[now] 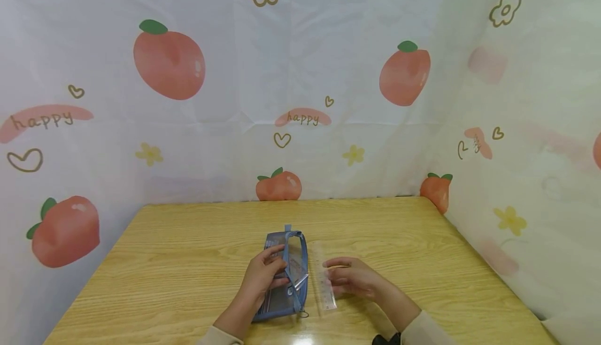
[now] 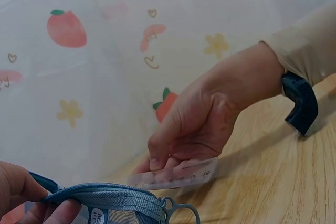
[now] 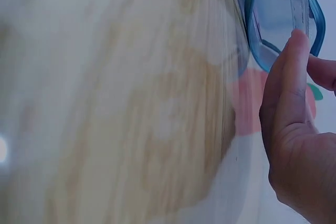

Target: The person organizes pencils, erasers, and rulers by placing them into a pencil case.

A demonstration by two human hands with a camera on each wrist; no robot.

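A see-through blue zip pencil case [image 1: 280, 304] lies on the table with its mouth spread apart. My left hand [image 1: 261, 277] pinches one side of the zip edge, as the left wrist view shows, with the thumb and fingers at the blue trim [image 2: 113, 192]. Just right of the case, my right hand [image 1: 354, 280] holds a clear plastic ruler [image 1: 328, 294] between thumb and fingers. Printed numbers show along the ruler [image 2: 181, 176] in the left wrist view. From the right wrist, the ruler [image 3: 297, 3] overlaps the case's open mouth.
The wood-grain table [image 1: 188, 251] stretches out around the case. White curtains with peach prints [image 1: 169, 66] hang behind the table and along its right side. A dark band [image 2: 302, 103] sits on the right wrist.
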